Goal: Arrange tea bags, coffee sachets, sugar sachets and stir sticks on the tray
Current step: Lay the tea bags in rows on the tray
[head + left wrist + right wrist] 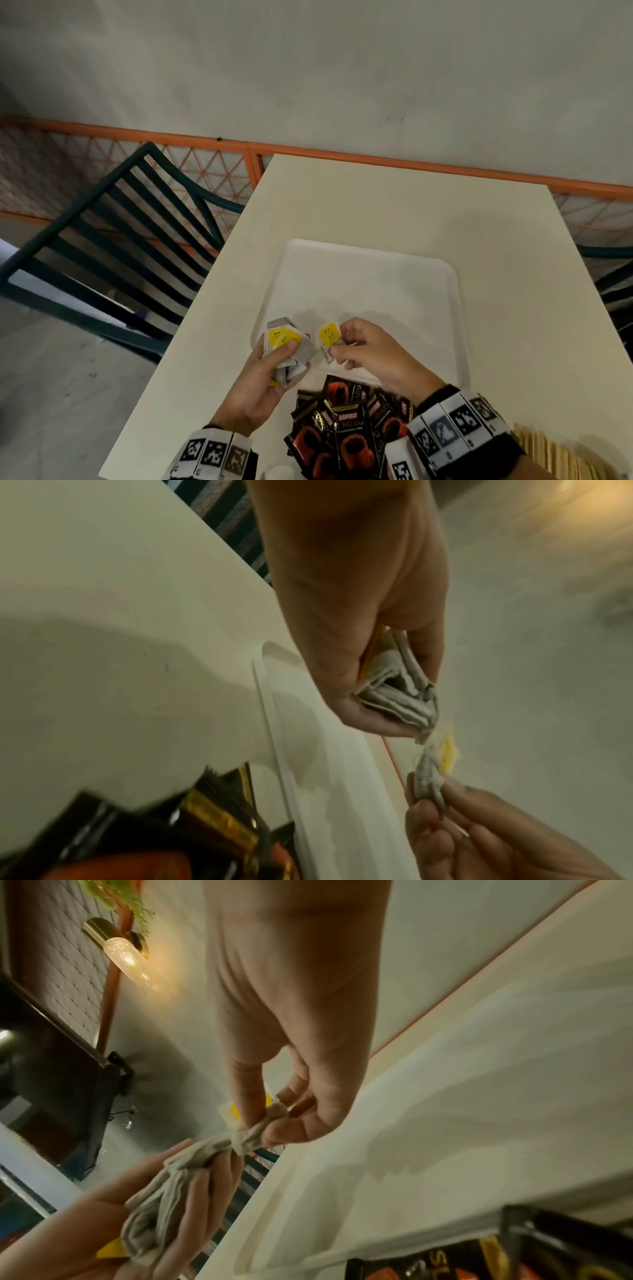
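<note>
My left hand [270,363] grips a bunch of grey tea bags [291,349] with yellow tags over the tray's near left corner. In the left wrist view the bunch [394,691] sits folded between thumb and fingers. My right hand [346,346] pinches a single tea bag [329,337] with a yellow tag, just to the right of the bunch; the right wrist view shows this bag [260,1129] between thumb and forefinger. The white tray [370,274] lies bare on the cream table [376,198]. Black and orange coffee sachets [346,431] lie heaped in front of the tray.
Pale wooden stir sticks [548,452] lie at the near right of the table. A dark green slatted chair [102,236] stands to the left, another chair's edge [613,274] at the right. A grey wall with an orange rail [342,157] is behind the table.
</note>
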`<state>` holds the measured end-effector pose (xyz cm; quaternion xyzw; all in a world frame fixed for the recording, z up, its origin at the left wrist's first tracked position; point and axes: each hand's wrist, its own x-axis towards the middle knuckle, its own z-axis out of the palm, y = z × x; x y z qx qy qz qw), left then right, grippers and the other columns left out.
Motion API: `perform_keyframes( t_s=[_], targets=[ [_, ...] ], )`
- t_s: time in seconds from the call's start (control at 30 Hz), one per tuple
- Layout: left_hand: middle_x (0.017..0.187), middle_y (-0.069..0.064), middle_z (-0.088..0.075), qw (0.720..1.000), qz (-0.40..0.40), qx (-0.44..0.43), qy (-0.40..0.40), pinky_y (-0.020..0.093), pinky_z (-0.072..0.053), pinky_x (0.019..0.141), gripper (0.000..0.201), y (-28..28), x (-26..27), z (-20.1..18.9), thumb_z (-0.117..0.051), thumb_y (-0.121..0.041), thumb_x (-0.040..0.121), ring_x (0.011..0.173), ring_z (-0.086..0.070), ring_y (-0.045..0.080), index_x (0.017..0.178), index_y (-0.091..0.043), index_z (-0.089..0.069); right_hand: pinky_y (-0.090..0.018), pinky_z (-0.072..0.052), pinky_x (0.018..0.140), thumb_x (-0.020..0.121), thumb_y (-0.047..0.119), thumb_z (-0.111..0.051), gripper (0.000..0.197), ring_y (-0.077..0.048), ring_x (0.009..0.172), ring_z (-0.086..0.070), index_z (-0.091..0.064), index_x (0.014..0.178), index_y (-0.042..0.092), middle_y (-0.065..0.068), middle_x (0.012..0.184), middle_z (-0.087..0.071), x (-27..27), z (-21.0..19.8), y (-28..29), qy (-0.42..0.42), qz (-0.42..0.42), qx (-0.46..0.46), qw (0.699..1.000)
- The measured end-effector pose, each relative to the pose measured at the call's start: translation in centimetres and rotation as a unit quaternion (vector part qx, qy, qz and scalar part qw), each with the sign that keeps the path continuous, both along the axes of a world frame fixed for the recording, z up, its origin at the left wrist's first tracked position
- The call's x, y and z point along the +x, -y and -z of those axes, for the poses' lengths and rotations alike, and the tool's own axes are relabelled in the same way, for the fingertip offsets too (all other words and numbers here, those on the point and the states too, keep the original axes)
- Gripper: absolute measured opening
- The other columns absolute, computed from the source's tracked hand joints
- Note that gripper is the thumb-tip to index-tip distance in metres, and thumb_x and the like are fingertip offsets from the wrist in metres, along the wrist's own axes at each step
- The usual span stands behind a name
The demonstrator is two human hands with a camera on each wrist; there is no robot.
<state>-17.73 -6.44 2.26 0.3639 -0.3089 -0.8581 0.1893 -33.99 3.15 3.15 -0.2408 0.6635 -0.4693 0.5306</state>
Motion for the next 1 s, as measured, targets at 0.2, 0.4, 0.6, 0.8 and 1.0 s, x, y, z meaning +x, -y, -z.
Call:
perform_keyframes(
  t_s=[0.2,0.4,0.6,0.8,1.0],
  targets=[
    [0.096,0.013,-0.070,0.998,-0.050,-0.021,0.007,0.029,-0.058,0.063,0.048,4.4,1.4,0.8,-0.073,-0.013,0.067,0.082,-0.070,0.020,0.112,-0.010,-0.056,-0.021,-0.053,0.064,0.080,0.010,-0.069,0.018,-0.018,0.073,-0.066,-0.060,0.094,0.003,-0.008,0.087,-0.067,-1.3,0.7,4.6,0.055,0.075,0.019,0.996],
    [0.091,0.008,-0.070,0.994,-0.044,-0.079,0.056,0.026,-0.057,0.063,0.026,8.9,2.8,1.9,-0.055,-0.003,0.085,0.076,-0.070,0.015,0.108,-0.016,-0.059,-0.021,-0.048,0.055,0.079,0.009,-0.070,0.012,-0.016,0.059,-0.059,-0.060,0.085,0.006,-0.006,0.071,-0.062,-3.0,3.1,11.3,-0.056,0.128,0.073,0.988],
    [0.095,0.008,-0.065,0.988,-0.042,-0.114,0.099,0.031,-0.053,0.074,0.024,12.3,2.6,2.7,-0.055,-0.005,0.087,0.084,-0.066,0.020,0.105,-0.021,-0.057,-0.020,-0.053,0.060,0.079,-0.001,-0.067,0.017,-0.016,0.057,-0.057,-0.058,0.069,0.009,-0.007,0.066,-0.059,-4.5,5.3,17.7,-0.027,0.191,0.047,0.980],
    [0.098,0.012,-0.060,0.987,-0.028,-0.115,0.106,0.025,-0.057,0.066,0.025,13.3,1.7,3.4,-0.054,-0.004,0.088,0.087,-0.061,0.022,0.106,-0.021,-0.056,-0.015,-0.050,0.046,0.075,0.001,-0.072,0.021,-0.004,0.036,-0.054,-0.054,0.074,0.011,-0.008,0.065,-0.058,-4.8,6.1,20.6,-0.097,0.220,0.057,0.969],
    [0.098,0.011,-0.059,0.989,-0.028,-0.108,0.096,0.017,-0.054,0.056,0.024,13.5,1.2,3.4,-0.052,-0.003,0.088,0.088,-0.061,0.022,0.101,-0.023,-0.056,-0.017,-0.049,0.043,0.073,0.005,-0.075,0.033,-0.014,0.050,-0.053,-0.044,0.084,0.011,-0.013,0.080,-0.056,-5.0,6.5,21.4,-0.146,0.228,0.064,0.960]
  ],
)
